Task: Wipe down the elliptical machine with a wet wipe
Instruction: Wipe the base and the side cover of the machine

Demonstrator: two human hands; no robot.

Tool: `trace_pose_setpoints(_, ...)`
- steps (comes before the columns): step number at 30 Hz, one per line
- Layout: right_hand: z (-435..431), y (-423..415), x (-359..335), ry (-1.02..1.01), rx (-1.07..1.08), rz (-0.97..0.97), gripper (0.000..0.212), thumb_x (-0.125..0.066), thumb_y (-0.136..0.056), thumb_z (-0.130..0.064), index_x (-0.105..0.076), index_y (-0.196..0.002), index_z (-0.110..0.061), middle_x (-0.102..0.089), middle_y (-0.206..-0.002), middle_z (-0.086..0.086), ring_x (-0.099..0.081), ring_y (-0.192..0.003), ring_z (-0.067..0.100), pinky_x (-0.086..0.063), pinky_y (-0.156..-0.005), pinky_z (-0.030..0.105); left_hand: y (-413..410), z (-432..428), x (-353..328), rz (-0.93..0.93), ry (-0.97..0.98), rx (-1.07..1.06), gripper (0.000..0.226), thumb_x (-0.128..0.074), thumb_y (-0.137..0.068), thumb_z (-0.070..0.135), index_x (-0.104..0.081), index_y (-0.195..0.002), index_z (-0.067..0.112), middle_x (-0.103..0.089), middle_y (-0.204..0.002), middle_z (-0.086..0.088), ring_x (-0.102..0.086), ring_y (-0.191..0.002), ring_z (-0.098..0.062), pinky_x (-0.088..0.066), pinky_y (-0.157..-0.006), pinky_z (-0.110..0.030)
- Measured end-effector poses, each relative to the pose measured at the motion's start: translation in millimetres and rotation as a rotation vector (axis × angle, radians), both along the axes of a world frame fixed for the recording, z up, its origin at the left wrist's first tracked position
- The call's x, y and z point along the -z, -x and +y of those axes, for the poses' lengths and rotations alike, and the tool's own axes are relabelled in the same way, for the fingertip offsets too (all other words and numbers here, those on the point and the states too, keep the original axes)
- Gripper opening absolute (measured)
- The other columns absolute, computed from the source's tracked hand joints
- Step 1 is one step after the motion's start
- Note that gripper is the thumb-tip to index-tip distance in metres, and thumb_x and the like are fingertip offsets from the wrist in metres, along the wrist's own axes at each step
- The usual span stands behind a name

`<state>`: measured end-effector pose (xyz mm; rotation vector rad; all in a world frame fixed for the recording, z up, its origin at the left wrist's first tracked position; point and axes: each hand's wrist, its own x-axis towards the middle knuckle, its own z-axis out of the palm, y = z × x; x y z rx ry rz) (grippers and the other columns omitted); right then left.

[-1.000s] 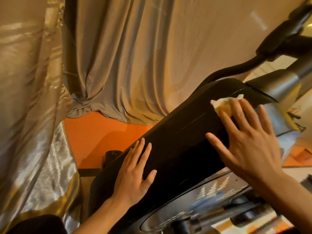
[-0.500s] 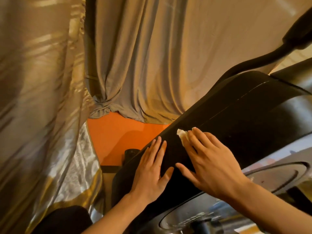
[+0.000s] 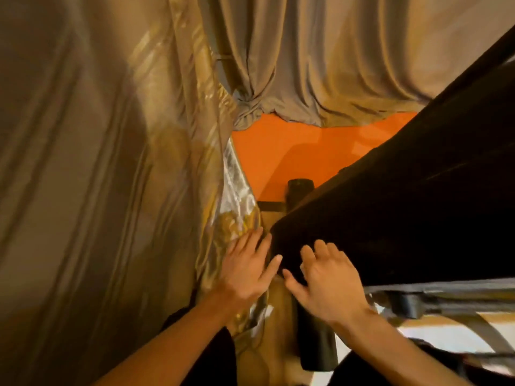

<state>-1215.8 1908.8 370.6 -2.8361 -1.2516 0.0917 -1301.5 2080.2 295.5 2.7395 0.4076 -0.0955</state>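
Note:
The elliptical's black housing (image 3: 404, 190) slopes from the upper right down to the lower middle of the head view. My right hand (image 3: 326, 280) lies flat on its lowest end, fingers spread and slightly bent over the surface. No wet wipe shows; whether it is under that palm I cannot tell. My left hand (image 3: 248, 266) rests with straight fingers at the housing's left bottom corner, against the shiny curtain.
A gold shiny curtain (image 3: 111, 162) hangs close on the left and a beige curtain (image 3: 334, 51) at the back. Orange floor (image 3: 292, 151) shows between them. A black tube (image 3: 317, 344) of the base lies below my right hand. Frame parts (image 3: 446, 302) sit at right.
Both hands have slid down the black housing to its lowest end. The white wipe, seen under my right fingers before, is out of sight now. The view has tilted downward.

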Motion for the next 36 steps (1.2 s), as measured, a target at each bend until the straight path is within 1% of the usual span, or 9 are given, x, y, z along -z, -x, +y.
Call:
trace_pose_setpoints(4, -0.5, 26.3, -19.6, 0.32, 0.233, 0.474, 0.061, -0.033, -0.098, -0.067, -0.056, -0.127, -0.019, -0.058, -0.126, 0.008, -0.058, -0.117, 0.029, -0.05, -0.094, 0.039, 75.0, 7.8, -47.8, 0.154, -0.017, -0.018, 0.072, -0.018, -0.11, 0.055, -0.074, -0.114, 0.01, -0.071, -0.115, -0.013, -0.069, -0.103, -0.036, -0.055, -0.09, -0.048)
trace_pose_setpoints(6, -10.1, 49.3, -43.7, 0.358, 0.351, 0.658, 0.057, -0.039, -0.1, -0.065, -0.051, -0.135, -0.022, -0.059, -0.133, 0.005, -0.059, -0.12, 0.024, -0.052, -0.099, 0.037, 114.8, 3.7, -80.4, 0.238, -0.006, -0.039, 0.073, -0.015, -0.109, 0.058, -0.075, -0.103, 0.015, -0.07, -0.104, -0.008, -0.069, -0.093, -0.033, -0.056, -0.079, -0.046)
trace_pose_setpoints(9, -28.7, 88.3, -97.3, 0.47, 0.423, 0.793, 0.054, -0.044, -0.099, -0.065, -0.055, -0.131, -0.022, -0.061, -0.132, 0.005, -0.062, -0.116, 0.023, -0.052, -0.097, 0.035, 168.0, -9.8, -140.9, 0.336, 0.073, -0.091, 0.054, -0.034, -0.105, 0.055, -0.076, -0.107, 0.021, -0.071, -0.107, -0.005, -0.068, -0.092, -0.031, -0.057, -0.074, -0.042)
trace_pose_setpoints(12, -43.2, 118.0, -157.7, 0.509, 0.489, 0.845, 0.059, -0.044, -0.099, -0.066, -0.051, -0.137, -0.022, -0.059, -0.136, 0.007, -0.059, -0.122, 0.027, -0.049, -0.1, 0.04, 203.9, -18.4, -198.5, 0.458, 0.19, -0.147, 0.063, -0.024, -0.109, 0.054, -0.076, -0.11, 0.018, -0.072, -0.108, -0.011, -0.068, -0.089, -0.034, -0.056, -0.068, -0.041)
trace_pose_setpoints(15, -42.0, 134.4, -207.9, 0.481, 0.543, 0.845, 0.057, -0.046, -0.099, -0.066, -0.052, -0.134, -0.021, -0.062, -0.133, 0.007, -0.061, -0.12, 0.029, -0.05, -0.102, 0.046, 227.6, -26.9, -239.5, 0.572, 0.147, -0.11, 0.093, 0.014, -0.103, 0.061, -0.061, -0.141, 0.022, -0.061, -0.141, -0.01, -0.061, -0.122, -0.033, -0.052, -0.093, -0.044)
trace_pose_setpoints(20, -22.8, 127.4, -257.0, 0.31, 0.652, 0.769, 0.048, -0.048, -0.1, -0.058, -0.058, -0.124, -0.018, -0.064, -0.124, 0.007, -0.064, -0.11, 0.027, -0.054, -0.095, 0.044, 224.4, -29.0, -303.0, 0.551, 0.218, -0.126, 0.113, 0.026, -0.084, 0.076, -0.05, -0.151, 0.027, -0.051, -0.154, -0.005, -0.049, -0.14, -0.026, -0.04, -0.111, -0.038)
trace_pose_setpoints(24, -25.2, 118.5, -269.0, 0.275, 0.667, 0.772, 0.045, -0.044, -0.1, -0.058, -0.06, -0.118, -0.02, -0.065, -0.12, 0.006, -0.063, -0.1, 0.022, -0.056, -0.091, 0.04, 206.9, -20.1, -327.9, 0.549, 0.187, -0.222, 0.051, -0.027, -0.11, 0.053, -0.06, -0.139, 0.027, -0.06, -0.141, -0.001, -0.057, -0.126, -0.021, -0.041, -0.104, -0.031)
trace_pose_setpoints(30, 3.1, 78.0, -272.4, 0.258, 0.707, 0.815, 0.045, -0.046, -0.104, -0.053, -0.058, -0.128, -0.017, -0.063, -0.127, 0.007, -0.063, -0.111, 0.024, -0.051, -0.096, 0.038, 143.1, 21.3, -332.6, 0.573, 0.155, -0.144, 0.053, -0.025, -0.111, 0.053, -0.05, -0.148, 0.025, -0.054, -0.148, -0.002, -0.054, -0.129, -0.019, -0.039, -0.106, -0.031)
trace_pose_setpoints(36, 64.2, 10.5, -260.1, 0.24, 0.67, 0.824, 0.052, -0.045, -0.101, -0.056, -0.056, -0.131, -0.015, -0.06, -0.131, 0.009, -0.06, -0.117, 0.027, -0.051, -0.099, 0.042, 47.7, 78.9, -337.1, 0.528, 0.174, -0.167, 0.051, -0.026, -0.111, 0.052, -0.061, -0.132, 0.021, -0.06, -0.137, -0.004, -0.057, -0.119, -0.018, -0.042, -0.102, -0.031)
